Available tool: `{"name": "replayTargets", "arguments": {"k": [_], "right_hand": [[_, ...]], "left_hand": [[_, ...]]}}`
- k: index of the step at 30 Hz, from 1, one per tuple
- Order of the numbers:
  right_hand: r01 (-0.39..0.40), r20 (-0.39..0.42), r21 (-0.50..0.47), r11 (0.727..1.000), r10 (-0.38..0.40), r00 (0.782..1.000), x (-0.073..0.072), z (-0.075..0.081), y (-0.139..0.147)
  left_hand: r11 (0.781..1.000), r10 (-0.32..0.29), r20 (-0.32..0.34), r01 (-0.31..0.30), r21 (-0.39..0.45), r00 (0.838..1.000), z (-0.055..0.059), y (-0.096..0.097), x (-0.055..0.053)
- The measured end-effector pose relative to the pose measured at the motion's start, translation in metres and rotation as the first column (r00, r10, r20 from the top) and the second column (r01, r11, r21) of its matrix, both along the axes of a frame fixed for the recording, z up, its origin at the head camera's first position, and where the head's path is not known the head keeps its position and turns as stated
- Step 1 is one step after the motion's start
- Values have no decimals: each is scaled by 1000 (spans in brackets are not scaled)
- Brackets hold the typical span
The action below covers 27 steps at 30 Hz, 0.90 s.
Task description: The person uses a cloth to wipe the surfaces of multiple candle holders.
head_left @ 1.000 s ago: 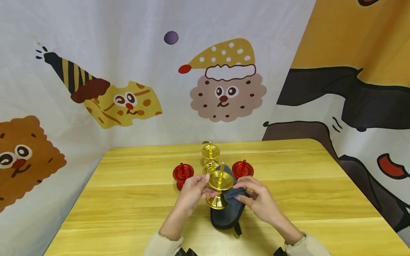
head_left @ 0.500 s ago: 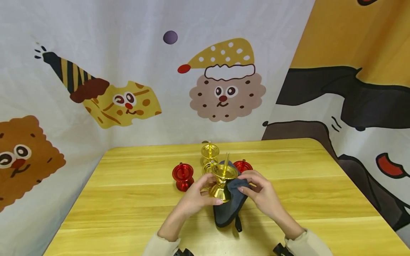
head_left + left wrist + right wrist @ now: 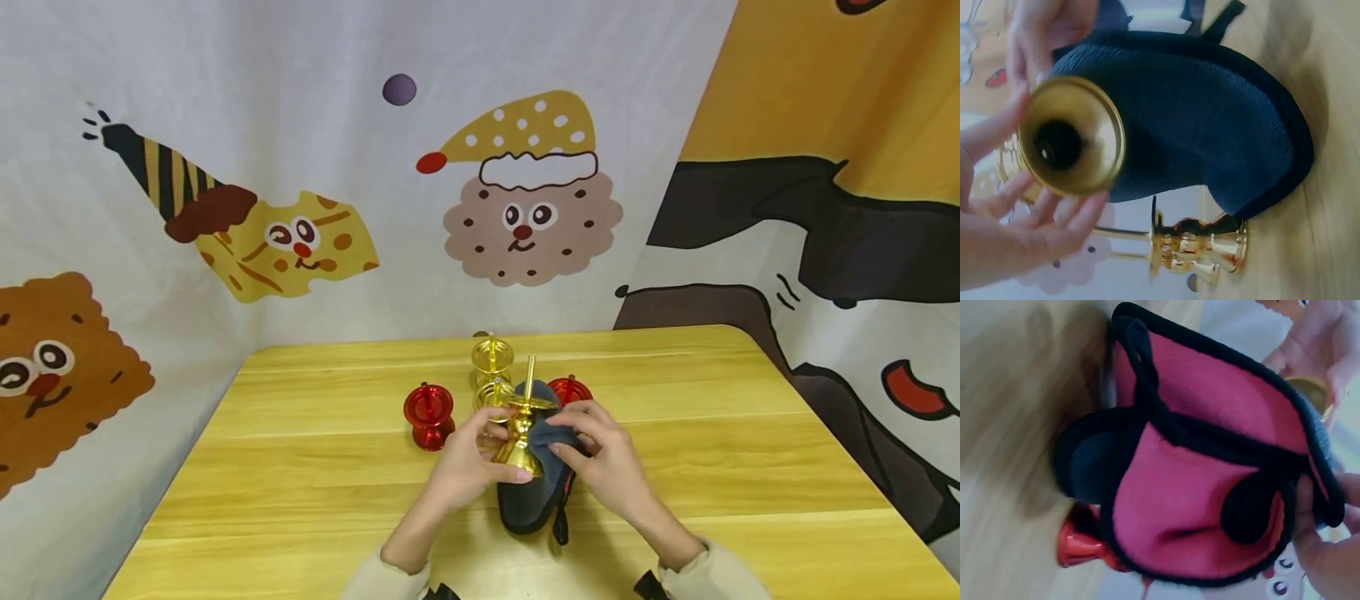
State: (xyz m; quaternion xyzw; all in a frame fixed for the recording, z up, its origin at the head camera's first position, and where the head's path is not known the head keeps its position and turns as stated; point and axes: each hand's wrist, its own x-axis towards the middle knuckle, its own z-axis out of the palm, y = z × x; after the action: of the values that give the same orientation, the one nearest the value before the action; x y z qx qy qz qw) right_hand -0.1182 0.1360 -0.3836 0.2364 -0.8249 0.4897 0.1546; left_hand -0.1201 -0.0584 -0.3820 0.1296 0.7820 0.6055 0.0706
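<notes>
My left hand (image 3: 459, 458) grips a gold metal candle holder (image 3: 517, 454) by its flared foot, thumb low and fingers behind its stem. A thin spike rises from its dish. In the left wrist view the hollow underside of the foot (image 3: 1096, 115) faces the camera. My right hand (image 3: 613, 462) pinches a fold of a dark grey fabric mitt (image 3: 525, 504) and presses it to the right side of the stem. Black edging, a hanging loop and a pink lining (image 3: 1179, 494) show on the mitt in the right wrist view.
Behind my hands two more gold candle holders, a far one (image 3: 492, 358) and a nearer one (image 3: 486, 402), stand on the wooden table (image 3: 300, 483). A red candle holder (image 3: 430, 410) stands to their left, another red one (image 3: 572, 388) to their right, partly covered.
My left hand moved from below the dish down to the foot. The holder has shifted slightly right and tipped, its dish now edge-on. My right hand and the mitt moved along with it.
</notes>
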Motion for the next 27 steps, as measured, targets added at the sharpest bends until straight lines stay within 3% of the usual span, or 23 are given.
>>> {"name": "replayTargets", "arguments": {"k": [4,6,10,13,16,19,22,25,27], "right_hand": [[69,-167,129,989,-47,985,2,2,-9],[65,-207,144,987,-35,978,2,1,-10],[-9,-148,66,998,18,989,-1,-3,-3],[-98,-51,-43,994,95,994,-4,-6,4],[-153,9,-123,981,155,988,-6,-7,8],[-137,16,-115,984,140,990,-5,-6,7],[-73,-33,-21,997,73,997,-2,-4,2],[-25,-90,68,997,31,995,0,-3,-4],[-24,-102,77,997,32,994,1,-4,-4]], "left_hand": [[987,49,-99,-63,-151,994,-1,8,3],[989,31,-76,-42,-138,997,-2,7,2],[995,-77,75,71,74,994,-5,-5,-2],[956,-191,143,152,249,971,-5,-15,-4],[925,-258,152,198,323,954,-5,-19,-5],[957,-197,123,164,240,973,-4,-15,-3],[993,-99,44,96,64,994,-4,-6,1],[997,-61,-19,60,-58,998,-5,-1,3],[996,-73,-7,72,-47,997,-6,-2,4]]}}
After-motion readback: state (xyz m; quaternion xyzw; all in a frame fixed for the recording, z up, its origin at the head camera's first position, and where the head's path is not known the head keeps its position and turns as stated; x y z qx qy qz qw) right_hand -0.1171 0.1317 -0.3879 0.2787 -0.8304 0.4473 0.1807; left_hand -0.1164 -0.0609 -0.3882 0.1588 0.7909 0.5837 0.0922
